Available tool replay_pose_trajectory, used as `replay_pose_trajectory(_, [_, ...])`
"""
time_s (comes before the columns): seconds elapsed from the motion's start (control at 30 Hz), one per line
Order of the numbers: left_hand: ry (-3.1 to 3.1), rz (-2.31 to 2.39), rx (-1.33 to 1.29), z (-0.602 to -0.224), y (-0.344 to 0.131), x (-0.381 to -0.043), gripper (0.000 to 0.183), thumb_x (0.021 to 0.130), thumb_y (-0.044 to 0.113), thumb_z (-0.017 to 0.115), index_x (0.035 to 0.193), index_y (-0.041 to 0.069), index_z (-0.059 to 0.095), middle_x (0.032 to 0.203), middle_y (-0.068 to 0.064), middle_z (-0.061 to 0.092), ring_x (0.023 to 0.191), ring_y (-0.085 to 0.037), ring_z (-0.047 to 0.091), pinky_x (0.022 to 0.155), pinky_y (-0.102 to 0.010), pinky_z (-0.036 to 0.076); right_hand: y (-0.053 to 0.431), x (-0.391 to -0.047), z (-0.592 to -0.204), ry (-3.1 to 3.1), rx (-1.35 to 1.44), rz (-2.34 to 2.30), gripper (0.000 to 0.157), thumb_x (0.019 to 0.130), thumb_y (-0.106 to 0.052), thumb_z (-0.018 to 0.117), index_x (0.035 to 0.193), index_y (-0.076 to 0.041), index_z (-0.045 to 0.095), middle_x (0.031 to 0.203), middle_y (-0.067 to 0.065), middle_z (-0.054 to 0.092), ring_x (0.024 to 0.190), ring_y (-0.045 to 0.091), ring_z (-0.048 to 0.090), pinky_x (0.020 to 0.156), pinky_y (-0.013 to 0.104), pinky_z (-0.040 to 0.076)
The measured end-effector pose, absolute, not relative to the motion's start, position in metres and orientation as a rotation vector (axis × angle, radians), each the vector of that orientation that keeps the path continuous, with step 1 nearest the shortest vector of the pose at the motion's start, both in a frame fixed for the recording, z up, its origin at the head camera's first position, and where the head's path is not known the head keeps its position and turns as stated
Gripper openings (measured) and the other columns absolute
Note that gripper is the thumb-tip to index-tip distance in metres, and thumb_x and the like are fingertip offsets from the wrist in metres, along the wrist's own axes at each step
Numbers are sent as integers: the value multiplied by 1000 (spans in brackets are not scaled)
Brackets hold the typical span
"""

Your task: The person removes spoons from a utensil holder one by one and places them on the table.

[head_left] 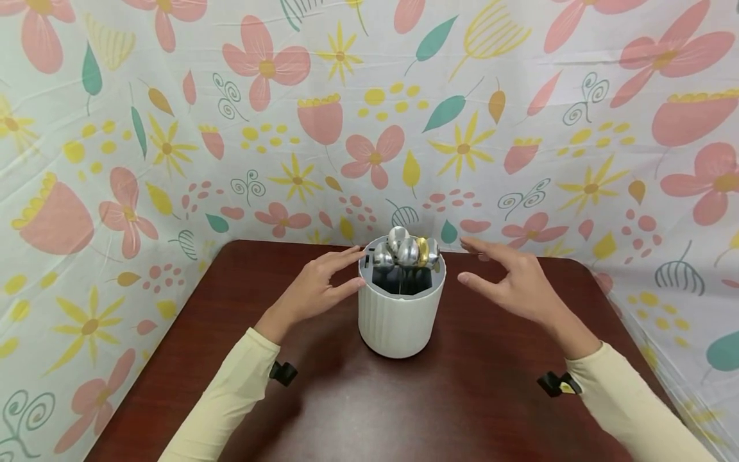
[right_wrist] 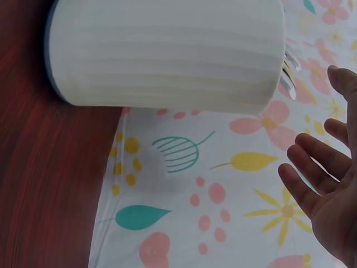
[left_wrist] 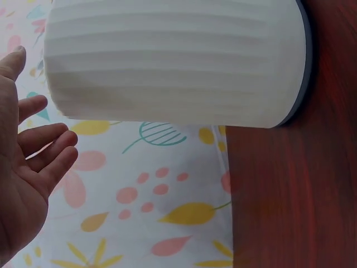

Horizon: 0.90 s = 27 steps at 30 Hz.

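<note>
A white ribbed utensil holder (head_left: 398, 327) with a grey top insert and dark base stands upright on the table. Several silver spoons (head_left: 407, 251) and a gold one (head_left: 423, 251) stick up from its back part; their handles are hidden inside. My left hand (head_left: 316, 282) is at the holder's left, fingers extended near the rim; whether the fingertips touch it I cannot tell. On the other side, my right hand (head_left: 514, 279) hovers apart from the holder with fingers spread and nothing held. Both wrist views show the holder's ribbed side next to relaxed fingers.
The dark red-brown table (head_left: 358, 410) carries the holder near its back edge. A floral cloth (head_left: 369, 128) hangs behind and along both sides. Small black devices are strapped to both wrists, over cream sleeves (head_left: 231, 391).
</note>
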<state>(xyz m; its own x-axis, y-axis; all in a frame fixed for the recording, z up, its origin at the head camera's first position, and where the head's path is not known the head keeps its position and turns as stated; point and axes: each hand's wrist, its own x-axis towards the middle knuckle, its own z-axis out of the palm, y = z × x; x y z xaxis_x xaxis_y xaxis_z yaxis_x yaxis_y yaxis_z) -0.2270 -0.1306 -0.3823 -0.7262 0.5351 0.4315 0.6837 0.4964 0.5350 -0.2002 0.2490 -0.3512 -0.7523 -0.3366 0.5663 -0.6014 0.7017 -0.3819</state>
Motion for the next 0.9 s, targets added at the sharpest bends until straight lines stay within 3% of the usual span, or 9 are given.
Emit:
replay_pose_trajectory(0.13, [-2520, -1126, -1039, -387, -129, -231, 53, 98, 33, 71, 147, 18, 58, 153, -7, 53, 141, -21, 49, 111, -49, 44, 245, -207, -351, -2461, 700, 901, 58, 85, -24, 86, 139, -28, 66, 123, -5, 73, 101, 12, 67, 88, 16, 45])
replay_pose_trajectory(0.3, [-2523, -1177, -1036, -391, -126, -233, 54, 97, 32, 72, 148, 18, 57, 152, -3, 53, 139, -21, 51, 110, -47, 45, 238, -215, -350, -2469, 687, 1042, 52, 87, -23, 85, 136, -30, 68, 119, -3, 75, 102, 5, 65, 87, 11, 46])
replay_pose_trajectory(0.4, [-2535, -1185, -1025, -392, -125, -233, 56, 97, 33, 73, 148, 18, 57, 152, -1, 53, 138, -21, 52, 110, -46, 46, 234, -218, -349, -2475, 681, 1110, 51, 87, -22, 84, 135, -30, 68, 120, -3, 74, 104, 4, 66, 85, 12, 48])
replay_pose_trajectory(0.7, [-2546, -1218, -1008, -393, -124, -235, 56, 96, 34, 73, 148, 18, 57, 151, 0, 55, 137, -20, 52, 110, -47, 45, 224, -230, -352, -2460, 658, 1300, 47, 87, -17, 84, 132, -17, 71, 117, 5, 75, 102, 20, 72, 86, 14, 52])
replay_pose_trajectory(0.9, [-2561, -1210, -1005, -393, -124, -235, 57, 96, 36, 73, 148, 18, 56, 151, 1, 54, 137, -20, 52, 110, -47, 46, 220, -236, -360, -2431, 670, 1364, 42, 87, -17, 84, 128, -18, 73, 105, 4, 77, 96, 13, 71, 80, 20, 56])
